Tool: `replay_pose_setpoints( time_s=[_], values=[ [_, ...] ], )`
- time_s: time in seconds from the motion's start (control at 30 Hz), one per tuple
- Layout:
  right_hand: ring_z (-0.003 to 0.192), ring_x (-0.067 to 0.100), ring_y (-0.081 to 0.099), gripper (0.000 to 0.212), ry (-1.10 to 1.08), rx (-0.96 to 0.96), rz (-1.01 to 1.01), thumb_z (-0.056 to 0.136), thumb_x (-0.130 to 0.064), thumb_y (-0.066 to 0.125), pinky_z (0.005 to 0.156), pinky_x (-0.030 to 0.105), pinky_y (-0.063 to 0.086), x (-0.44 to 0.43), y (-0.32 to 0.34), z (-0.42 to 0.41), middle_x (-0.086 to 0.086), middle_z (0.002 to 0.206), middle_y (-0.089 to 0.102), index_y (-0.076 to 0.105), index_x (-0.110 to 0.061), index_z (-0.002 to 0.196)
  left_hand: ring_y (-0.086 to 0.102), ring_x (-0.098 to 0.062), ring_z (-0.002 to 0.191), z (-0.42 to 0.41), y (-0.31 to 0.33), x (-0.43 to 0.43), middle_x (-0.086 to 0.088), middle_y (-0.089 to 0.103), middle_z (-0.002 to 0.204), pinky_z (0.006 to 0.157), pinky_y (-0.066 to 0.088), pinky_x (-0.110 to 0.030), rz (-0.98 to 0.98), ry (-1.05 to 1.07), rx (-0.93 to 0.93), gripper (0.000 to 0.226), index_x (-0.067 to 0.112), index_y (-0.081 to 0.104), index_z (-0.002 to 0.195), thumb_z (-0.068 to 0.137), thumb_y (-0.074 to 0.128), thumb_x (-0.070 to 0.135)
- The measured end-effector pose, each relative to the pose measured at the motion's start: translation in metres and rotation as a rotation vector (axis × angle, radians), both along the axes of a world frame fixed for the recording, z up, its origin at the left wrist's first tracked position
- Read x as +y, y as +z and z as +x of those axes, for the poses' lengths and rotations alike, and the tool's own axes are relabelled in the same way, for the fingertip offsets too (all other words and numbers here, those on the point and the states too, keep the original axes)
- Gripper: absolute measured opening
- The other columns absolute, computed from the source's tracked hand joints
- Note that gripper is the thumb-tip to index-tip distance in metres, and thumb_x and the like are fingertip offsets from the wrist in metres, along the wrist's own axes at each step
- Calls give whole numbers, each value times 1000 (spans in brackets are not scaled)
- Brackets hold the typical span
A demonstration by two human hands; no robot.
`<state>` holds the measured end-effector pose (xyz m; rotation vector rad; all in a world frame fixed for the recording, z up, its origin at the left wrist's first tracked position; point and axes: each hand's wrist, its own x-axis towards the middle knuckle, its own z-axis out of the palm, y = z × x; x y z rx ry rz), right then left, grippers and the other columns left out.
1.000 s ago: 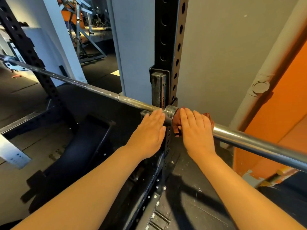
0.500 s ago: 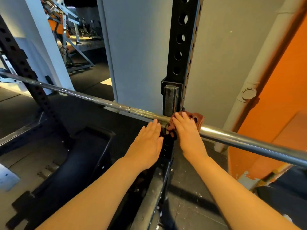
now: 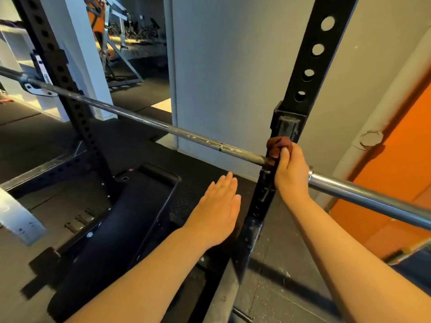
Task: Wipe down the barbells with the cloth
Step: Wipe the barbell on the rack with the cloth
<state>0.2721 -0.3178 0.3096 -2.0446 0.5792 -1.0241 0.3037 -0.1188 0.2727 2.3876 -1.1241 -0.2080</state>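
Note:
A steel barbell [image 3: 149,121] lies across the black rack from far left to near right, its thick shiny sleeve [image 3: 363,193] at the right. My right hand [image 3: 291,171] grips a reddish-brown cloth [image 3: 277,145] wrapped round the bar just beside the right upright [image 3: 310,73], where the bar rests in its hook. My left hand [image 3: 219,210] hovers flat with straight fingers below the bar, touching nothing.
The rack's left upright [image 3: 58,73] stands at the far left. A black bench [image 3: 121,213] sits under the bar on the dark rubber floor. A grey wall and a pale pipe [image 3: 377,127] lie behind; an orange wall [image 3: 396,164] is at right.
My left hand has come off the bar and dropped below it. My right hand has slid the cloth leftward along the bar, from the sleeve collar to the shaft at the upright.

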Motion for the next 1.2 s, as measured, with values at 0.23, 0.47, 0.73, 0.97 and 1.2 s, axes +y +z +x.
replay_pose_setpoints(
  time_s=[0.23, 0.47, 0.73, 0.97, 1.2],
  values=[
    [100, 29, 63, 22, 47, 806, -665, 101, -16, 56, 85, 39, 51, 10, -4, 73, 14, 113, 63, 53, -9, 122, -14, 0, 149, 15, 6, 1, 9, -9, 169, 117, -10, -22, 24, 95, 39, 55, 21, 1, 163, 112, 16, 36],
    [116, 30, 58, 35, 59, 754, -805, 99, -21, 60, 101, 39, 44, 28, -15, 121, 14, 125, 60, 49, -6, 129, -17, 7, 139, 29, -2, -7, 11, -8, 169, 114, -11, -20, 40, 193, 100, 55, 22, 2, 163, 112, 17, 36],
    [120, 36, 57, 37, -20, 876, -767, 101, -27, 54, 97, 45, 45, 13, -18, 110, 17, 128, 59, 47, -7, 131, -6, -8, 155, 63, 0, -13, 8, -4, 170, 116, -6, -22, -44, 313, -25, 55, 21, 6, 163, 112, 23, 33],
    [110, 32, 61, 34, 5, 802, -791, 107, -37, 42, 92, 42, 46, 23, -21, 127, 11, 120, 62, 50, -11, 128, 2, -14, 157, 111, 6, -16, 1, 7, 171, 127, 2, -37, -103, 307, -160, 54, 18, 17, 162, 111, 30, 30],
    [91, 27, 64, 34, -87, 748, -795, 107, -43, 36, 79, 40, 49, 31, -30, 135, 4, 101, 64, 57, -17, 114, 7, -16, 157, 195, -3, -30, 1, 16, 170, 127, 16, -44, -59, 186, -231, 52, 19, 25, 160, 111, 29, 35]
  ],
)
